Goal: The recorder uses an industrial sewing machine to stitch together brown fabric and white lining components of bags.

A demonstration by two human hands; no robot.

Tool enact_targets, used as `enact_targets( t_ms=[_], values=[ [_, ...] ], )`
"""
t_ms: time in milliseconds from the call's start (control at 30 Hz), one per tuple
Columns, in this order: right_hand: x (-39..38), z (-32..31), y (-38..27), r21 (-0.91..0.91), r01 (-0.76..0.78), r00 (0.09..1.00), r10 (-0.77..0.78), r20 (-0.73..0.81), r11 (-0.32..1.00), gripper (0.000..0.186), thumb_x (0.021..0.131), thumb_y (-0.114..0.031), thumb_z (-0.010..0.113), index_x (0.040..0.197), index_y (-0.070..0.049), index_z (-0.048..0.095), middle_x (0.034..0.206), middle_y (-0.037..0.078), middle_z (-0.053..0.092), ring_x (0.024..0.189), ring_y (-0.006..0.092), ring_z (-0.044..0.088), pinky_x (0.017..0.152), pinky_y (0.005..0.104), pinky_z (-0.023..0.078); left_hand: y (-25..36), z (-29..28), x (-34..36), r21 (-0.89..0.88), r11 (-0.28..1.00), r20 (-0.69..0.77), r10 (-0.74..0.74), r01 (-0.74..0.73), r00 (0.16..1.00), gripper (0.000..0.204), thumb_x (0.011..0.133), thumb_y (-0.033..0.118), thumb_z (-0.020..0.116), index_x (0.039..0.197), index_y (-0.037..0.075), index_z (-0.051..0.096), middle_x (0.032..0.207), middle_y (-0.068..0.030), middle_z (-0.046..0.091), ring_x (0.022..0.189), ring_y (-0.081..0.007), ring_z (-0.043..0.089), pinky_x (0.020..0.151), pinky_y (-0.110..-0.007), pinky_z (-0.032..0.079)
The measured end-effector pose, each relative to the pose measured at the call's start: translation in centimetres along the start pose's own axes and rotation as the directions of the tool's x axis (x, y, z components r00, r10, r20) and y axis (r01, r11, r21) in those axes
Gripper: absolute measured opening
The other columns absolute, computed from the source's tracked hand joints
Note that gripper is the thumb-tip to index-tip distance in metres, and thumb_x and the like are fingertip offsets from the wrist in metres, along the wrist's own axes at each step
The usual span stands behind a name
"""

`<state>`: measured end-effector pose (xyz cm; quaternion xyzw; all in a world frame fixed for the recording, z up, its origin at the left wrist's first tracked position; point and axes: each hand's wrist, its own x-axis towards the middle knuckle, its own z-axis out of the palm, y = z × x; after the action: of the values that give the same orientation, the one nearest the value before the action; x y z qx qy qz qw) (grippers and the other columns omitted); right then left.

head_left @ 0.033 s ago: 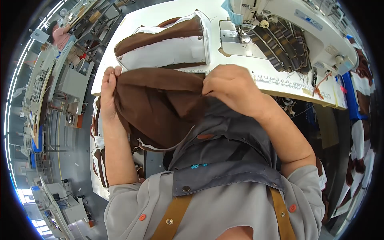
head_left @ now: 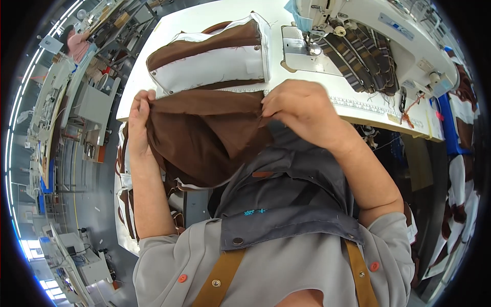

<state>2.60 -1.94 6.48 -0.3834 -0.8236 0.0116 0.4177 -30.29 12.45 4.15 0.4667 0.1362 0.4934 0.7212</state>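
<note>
A brown fabric piece, shaped like an open pouch with a pale lower edge, is stretched between my hands over the table's front edge. My left hand grips its upper left corner, the thumb hidden partly by the cloth. At the upper right corner, my right hand pinches the fabric between thumb and fingers. Just beyond it on the white table lies a sewn brown and white fabric piece with loose red threads and small metal snaps.
A white sewing machine stands at the back right, with striped dark fabric pieces beside its needle. A printed ruler runs along the table front. Small snips lie farther right. More fabric hangs at left; a person sits far off.
My right hand has shifted slightly up and right. The brown fabric's right side is spread wider, and its lower edge has lifted a little.
</note>
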Motion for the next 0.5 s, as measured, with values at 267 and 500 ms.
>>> enact_targets(
  t_ms=[267, 500],
  values=[
    [0.0, 1.8, 0.6, 0.308, -0.224, 0.959, 0.266, -0.100, 0.925, 0.012, 0.081, 0.006, 0.071, 0.090, -0.002, 0.069, 0.088, 0.007, 0.073, 0.082, 0.0200, 0.072, 0.071, 0.0294, 0.056, -6.7, -8.1, -5.4, 0.489, 0.839, -0.405, -0.024, 0.238, 0.914, 0.020, 0.092, 0.018, 0.074, 0.094, -0.001, 0.070, 0.088, -0.0016, 0.067, 0.081, -0.0082, 0.058, 0.080, -0.023, 0.046],
    [-0.5, 2.8, 1.2, 0.400, -0.305, 0.920, 0.376, -0.111, 0.864, 0.014, 0.082, 0.008, 0.067, 0.093, -0.001, 0.069, 0.088, 0.009, 0.072, 0.083, 0.0182, 0.071, 0.073, 0.0280, 0.056, -6.8, -8.2, -2.7, 0.148, 0.983, -0.475, -0.024, 0.107, 0.880, 0.025, 0.101, 0.026, 0.062, 0.097, 0.001, 0.067, 0.093, -0.0067, 0.069, 0.084, -0.0150, 0.064, 0.082, -0.029, 0.053]
  ],
)
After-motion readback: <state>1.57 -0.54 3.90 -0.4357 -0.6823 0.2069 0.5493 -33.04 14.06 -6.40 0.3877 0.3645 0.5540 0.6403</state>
